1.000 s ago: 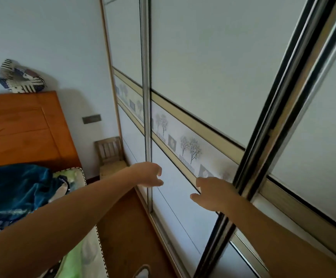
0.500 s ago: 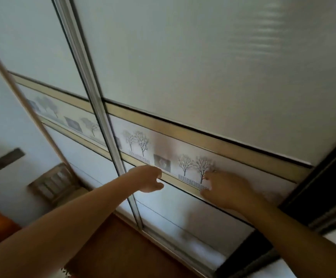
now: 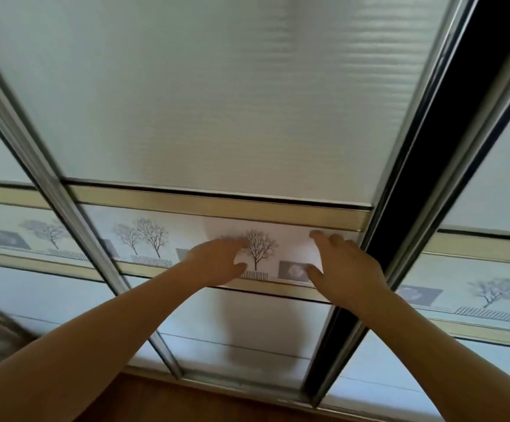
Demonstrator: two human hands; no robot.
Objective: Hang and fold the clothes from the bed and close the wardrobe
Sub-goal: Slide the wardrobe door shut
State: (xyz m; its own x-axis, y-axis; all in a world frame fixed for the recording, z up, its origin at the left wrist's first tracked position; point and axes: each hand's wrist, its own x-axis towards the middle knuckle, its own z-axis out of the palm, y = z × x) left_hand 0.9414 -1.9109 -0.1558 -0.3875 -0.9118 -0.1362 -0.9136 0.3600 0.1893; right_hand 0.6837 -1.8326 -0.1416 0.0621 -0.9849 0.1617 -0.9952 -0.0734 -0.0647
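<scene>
- The middle sliding door [image 3: 217, 102] walls off the space ahead of us. Our left grip [image 3: 214, 263] and right grip [image 3: 348, 269] lie spread against its tree-printed band [image 3: 260, 248], with no way forward there.
- Just right of our right grip, a dark gap [image 3: 448, 153] runs from top to bottom between that door's metal edge and the right door [image 3: 497, 193]. It is narrow.
- On the left, an aluminium stile [image 3: 65, 202] and the left door [image 3: 1, 226] close that side.
- Below our arms, the wooden floor [image 3: 202, 403] lies open before the bottom track [image 3: 241, 380].
</scene>
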